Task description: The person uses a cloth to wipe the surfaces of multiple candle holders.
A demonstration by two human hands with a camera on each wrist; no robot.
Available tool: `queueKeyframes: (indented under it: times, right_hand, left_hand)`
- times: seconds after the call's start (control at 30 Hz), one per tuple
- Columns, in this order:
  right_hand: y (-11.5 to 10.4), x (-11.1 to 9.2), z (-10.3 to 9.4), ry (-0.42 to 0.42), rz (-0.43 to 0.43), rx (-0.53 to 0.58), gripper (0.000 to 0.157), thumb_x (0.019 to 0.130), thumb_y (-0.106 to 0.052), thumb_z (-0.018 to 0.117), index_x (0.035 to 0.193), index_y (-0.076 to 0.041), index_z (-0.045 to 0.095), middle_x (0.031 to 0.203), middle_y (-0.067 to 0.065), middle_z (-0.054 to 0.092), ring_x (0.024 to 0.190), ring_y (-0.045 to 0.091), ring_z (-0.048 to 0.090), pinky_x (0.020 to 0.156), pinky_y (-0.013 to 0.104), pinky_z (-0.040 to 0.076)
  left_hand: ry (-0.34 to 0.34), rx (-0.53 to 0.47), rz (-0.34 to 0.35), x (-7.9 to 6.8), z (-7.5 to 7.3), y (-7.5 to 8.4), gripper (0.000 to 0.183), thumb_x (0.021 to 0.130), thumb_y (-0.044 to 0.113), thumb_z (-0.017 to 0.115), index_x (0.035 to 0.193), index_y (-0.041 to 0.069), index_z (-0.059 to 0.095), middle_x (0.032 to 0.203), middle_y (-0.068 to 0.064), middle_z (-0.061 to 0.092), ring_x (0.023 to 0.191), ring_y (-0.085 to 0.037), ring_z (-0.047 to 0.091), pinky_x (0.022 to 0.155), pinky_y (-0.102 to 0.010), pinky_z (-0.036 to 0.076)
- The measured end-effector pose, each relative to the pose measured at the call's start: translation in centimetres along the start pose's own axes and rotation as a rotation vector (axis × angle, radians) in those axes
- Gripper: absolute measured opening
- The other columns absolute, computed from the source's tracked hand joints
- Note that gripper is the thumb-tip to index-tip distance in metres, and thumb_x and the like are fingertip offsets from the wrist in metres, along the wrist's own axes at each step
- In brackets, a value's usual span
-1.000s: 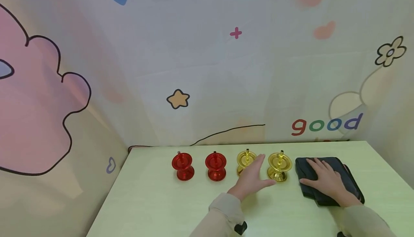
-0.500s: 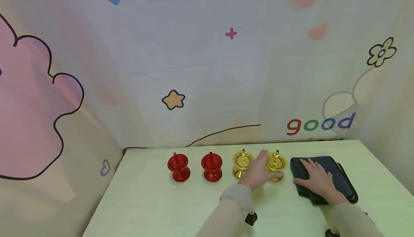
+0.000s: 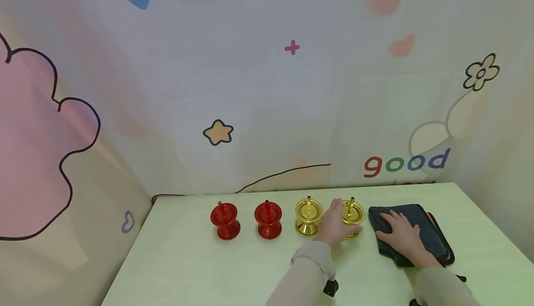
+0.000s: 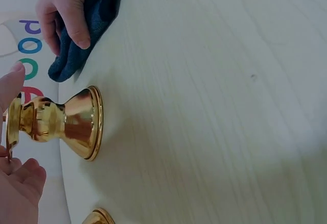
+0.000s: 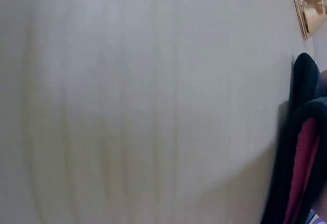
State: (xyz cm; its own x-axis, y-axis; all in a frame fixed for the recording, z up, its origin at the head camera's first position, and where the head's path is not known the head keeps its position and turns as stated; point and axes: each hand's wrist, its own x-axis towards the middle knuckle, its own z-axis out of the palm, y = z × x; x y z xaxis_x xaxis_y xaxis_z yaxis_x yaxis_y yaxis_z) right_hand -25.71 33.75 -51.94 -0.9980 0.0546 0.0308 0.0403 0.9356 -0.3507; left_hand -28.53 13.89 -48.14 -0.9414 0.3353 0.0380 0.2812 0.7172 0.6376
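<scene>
Two gold candle holders stand upright in a row on the table. My left hand point(image 3: 332, 225) is at the right gold candle holder point(image 3: 352, 211), thumb and fingers spread on either side of its dish. In the left wrist view that gold candle holder point(image 4: 43, 122) stands between thumb and fingers; firm contact cannot be seen. The other gold candle holder point(image 3: 308, 213) stands just left of the hand. At the right, my right hand point(image 3: 401, 237) rests with spread fingers on a folded dark blue cloth point(image 3: 429, 236). Pink layers point(image 5: 305, 152) show along its edge in the right wrist view.
Two red candle holders stand upright to the left, an outer red candle holder point(image 3: 225, 222) and an inner red candle holder point(image 3: 268, 220). Behind the pale table point(image 3: 187, 269) hangs a printed backdrop point(image 3: 258, 88) with hearts, a star and lettering.
My left hand has moved right, from in front of the left gold holder to the right one. The right hand stays on the cloth. The head view has shifted slightly.
</scene>
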Motion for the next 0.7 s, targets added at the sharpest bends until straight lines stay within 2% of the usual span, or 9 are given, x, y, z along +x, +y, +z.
queueKeyframes:
  times: [0.23, 0.47, 0.6, 0.7]
  right_hand:
    - [-0.2, -0.1, -0.1, 0.033, -0.002, 0.013, 0.054, 0.077, -0.032, 0.061, 0.117, 0.002, 0.051, 0.128, 0.034, 0.035, 0.119, 0.053, 0.025, 0.082, 0.076, 0.015]
    - [0.0, -0.1, -0.2, 0.09, -0.024, 0.043, 0.035, 0.077, -0.018, 0.059, 0.105, 0.003, 0.058, 0.124, 0.035, 0.041, 0.115, 0.054, 0.031, 0.08, 0.075, 0.021]
    - [0.0, -0.6, -0.4, 0.158, -0.049, 0.083, 0.027, 0.078, -0.01, 0.056, 0.101, 0.004, 0.059, 0.111, 0.031, 0.053, 0.103, 0.049, 0.047, 0.079, 0.063, 0.036]
    - [0.0, -0.9, -0.7, 0.219, -0.049, 0.117, 0.026, 0.079, -0.008, 0.054, 0.101, 0.004, 0.058, 0.101, 0.028, 0.059, 0.083, 0.039, 0.057, 0.07, 0.05, 0.045]
  left_hand:
    - [0.07, 0.037, 0.024, 0.1, 0.4, -0.4, 0.084, 0.069, 0.048, 0.07, 0.136, 0.013, 0.034, 0.139, 0.0, 0.037, 0.127, -0.015, 0.037, 0.102, -0.027, 0.033]
    - [0.141, 0.014, 0.036, 0.0, 0.9, -0.3, 0.081, 0.067, 0.047, 0.071, 0.133, 0.015, 0.039, 0.133, 0.002, 0.046, 0.121, -0.014, 0.044, 0.098, -0.027, 0.038]
    - [0.155, -0.049, 0.041, -0.6, 1.4, -0.5, 0.082, 0.065, 0.046, 0.073, 0.134, 0.017, 0.039, 0.131, 0.004, 0.047, 0.121, -0.012, 0.044, 0.098, -0.027, 0.038]
    - [0.157, -0.086, 0.062, -1.2, 1.4, -0.6, 0.084, 0.063, 0.044, 0.075, 0.134, 0.016, 0.039, 0.131, 0.004, 0.048, 0.121, -0.012, 0.044, 0.098, -0.026, 0.038]
